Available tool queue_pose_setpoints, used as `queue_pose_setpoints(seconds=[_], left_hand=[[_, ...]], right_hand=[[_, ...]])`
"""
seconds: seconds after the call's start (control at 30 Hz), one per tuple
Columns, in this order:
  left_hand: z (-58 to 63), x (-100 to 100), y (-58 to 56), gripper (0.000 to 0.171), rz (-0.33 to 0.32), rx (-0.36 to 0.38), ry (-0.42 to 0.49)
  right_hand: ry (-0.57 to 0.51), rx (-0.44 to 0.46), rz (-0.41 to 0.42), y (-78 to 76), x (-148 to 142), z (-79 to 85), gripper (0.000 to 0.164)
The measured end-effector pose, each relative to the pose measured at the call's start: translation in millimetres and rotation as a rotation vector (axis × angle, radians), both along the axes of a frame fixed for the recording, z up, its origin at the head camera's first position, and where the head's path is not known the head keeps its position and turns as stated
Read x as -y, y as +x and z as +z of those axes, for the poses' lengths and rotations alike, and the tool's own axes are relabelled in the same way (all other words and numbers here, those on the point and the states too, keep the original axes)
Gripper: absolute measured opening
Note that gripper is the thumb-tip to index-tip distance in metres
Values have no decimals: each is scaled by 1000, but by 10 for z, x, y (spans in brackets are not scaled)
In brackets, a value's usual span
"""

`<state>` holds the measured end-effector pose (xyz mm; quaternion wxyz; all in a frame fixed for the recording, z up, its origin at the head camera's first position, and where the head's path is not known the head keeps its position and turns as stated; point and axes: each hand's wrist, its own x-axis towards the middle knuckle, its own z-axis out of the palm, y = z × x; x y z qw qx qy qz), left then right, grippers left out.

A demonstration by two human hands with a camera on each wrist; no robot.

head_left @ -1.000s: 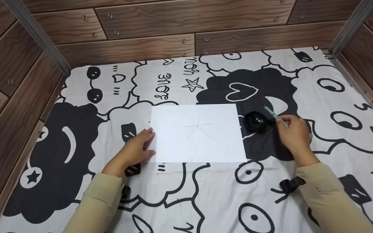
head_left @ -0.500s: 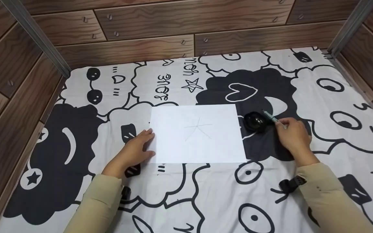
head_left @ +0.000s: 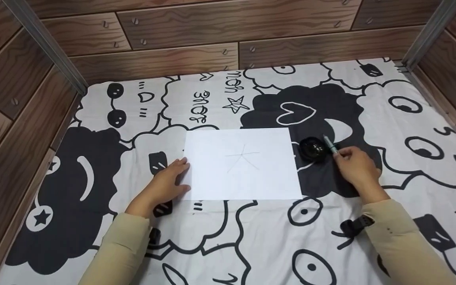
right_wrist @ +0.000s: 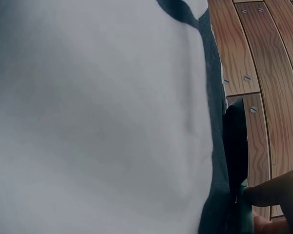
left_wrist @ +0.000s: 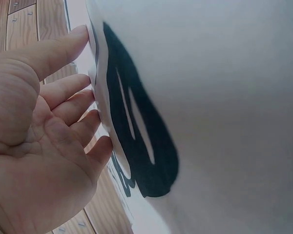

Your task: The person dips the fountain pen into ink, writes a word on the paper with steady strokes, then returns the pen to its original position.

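A white sheet of paper [head_left: 212, 178] lies on the patterned cloth, with several thin lines [head_left: 242, 155] meeting at one point on it. My left hand [head_left: 167, 183] rests on the sheet's left edge, its fingers relaxed in the left wrist view [left_wrist: 53, 131]. To the right of the sheet sits a glossy black round object [head_left: 312, 149], like a small bowl; its exact kind is unclear. My right hand [head_left: 358, 166] pinches a slim pale green pen [head_left: 330, 145] just right of it. Only part of that hand [right_wrist: 278, 195] and the green pen [right_wrist: 245, 209] appear in the right wrist view.
A black-and-white cartoon cloth [head_left: 259, 237] covers the tabletop. Wood-patterned panels [head_left: 180, 27] stand behind and at both sides, with grey metal posts [head_left: 50, 47] at the back corners.
The pen in my right hand has turned more upright, and its upper end now sits lower, with less of it showing beyond the fingers. My left hand and the paper have stayed put.
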<state>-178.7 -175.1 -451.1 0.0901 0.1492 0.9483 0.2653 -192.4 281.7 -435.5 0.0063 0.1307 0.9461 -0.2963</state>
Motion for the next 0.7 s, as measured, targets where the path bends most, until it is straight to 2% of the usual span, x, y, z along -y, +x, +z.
queue_pose_setpoints(seconds=[0.43, 0.7], left_hand=[[8, -9, 3, 59, 2, 2, -12], [15, -28, 10, 60, -1, -8, -2]], right_hand=[[-13, 36, 7, 7, 1, 14, 48], [-13, 51, 15, 15, -25, 28, 60]])
